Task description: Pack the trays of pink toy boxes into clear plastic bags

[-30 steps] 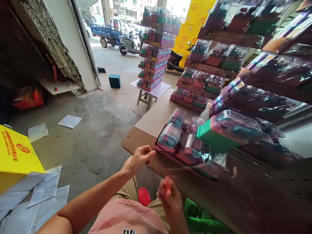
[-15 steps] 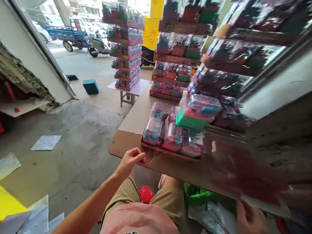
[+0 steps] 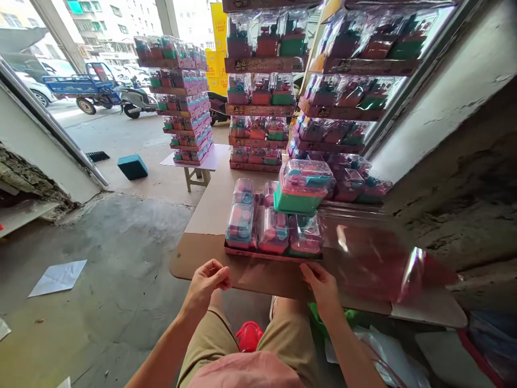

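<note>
My left hand [image 3: 210,276] hovers at the table's front edge with curled fingers, thumb against the forefinger; anything between them is too small to make out. My right hand [image 3: 322,283] is just in front of the right corner of a shallow cardboard tray [image 3: 274,256]. Its thumb and fingers are pinched together, and what they hold, if anything, does not show. Several small clear-lidded plastic boxes [image 3: 273,231] with pink, blue and green contents stand in the tray. On top of them, at the back right, rests another clear-lidded box with a green base [image 3: 301,199].
Shiny clear film [image 3: 363,258] lies on the table's right side. Tall stacks of filled trays [image 3: 258,110] rise behind, one on a small stool [image 3: 197,178] at the left. Under the table are a green bag [image 3: 349,315] and a red object [image 3: 249,337]. A rough wall closes the right.
My right hand has come from low at the far right up to the tray's front right corner. My left hand stays nearly in place, fingers curled. The view has turned slightly to the right.
</note>
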Motion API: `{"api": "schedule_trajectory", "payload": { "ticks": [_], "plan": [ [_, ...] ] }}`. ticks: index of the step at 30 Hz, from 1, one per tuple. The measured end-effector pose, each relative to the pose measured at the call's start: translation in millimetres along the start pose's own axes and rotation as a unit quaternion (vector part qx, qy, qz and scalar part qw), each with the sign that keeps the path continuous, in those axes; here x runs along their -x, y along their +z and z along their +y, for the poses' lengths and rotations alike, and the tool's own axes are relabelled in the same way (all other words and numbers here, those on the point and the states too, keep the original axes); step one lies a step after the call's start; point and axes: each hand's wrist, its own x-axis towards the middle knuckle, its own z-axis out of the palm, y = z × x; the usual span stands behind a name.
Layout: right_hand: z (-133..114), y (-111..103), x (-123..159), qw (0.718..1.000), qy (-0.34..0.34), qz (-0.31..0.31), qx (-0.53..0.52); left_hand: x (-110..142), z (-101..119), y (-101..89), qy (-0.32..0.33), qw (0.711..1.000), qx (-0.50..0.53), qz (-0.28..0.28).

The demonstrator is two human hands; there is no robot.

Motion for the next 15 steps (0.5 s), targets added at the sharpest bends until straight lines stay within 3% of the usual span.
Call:
{"api": "schedule_trajectory", "payload": {
  "ticks": [8,11,13,15],
  "plan": [
    [22,-20,-5,0.998,-0.052,0.017,0.044,-12,-7,-3.3,0.019,0.999,-0.021,0.032],
    [25,-20,-7,0.993,-0.072,0.096,0.018,-9,-1,-6.0,-0.006,1.000,-0.017,0.001],
    [23,-16,-8,0.972,-0.154,0.163,0.075,-3,6,-8.7,-0.044,0.998,0.012,-0.037],
    [20,-6,-10,0.930,-0.262,0.195,0.171,3,15,-10.6,-0.076,0.994,0.045,-0.066]
  ]
}}
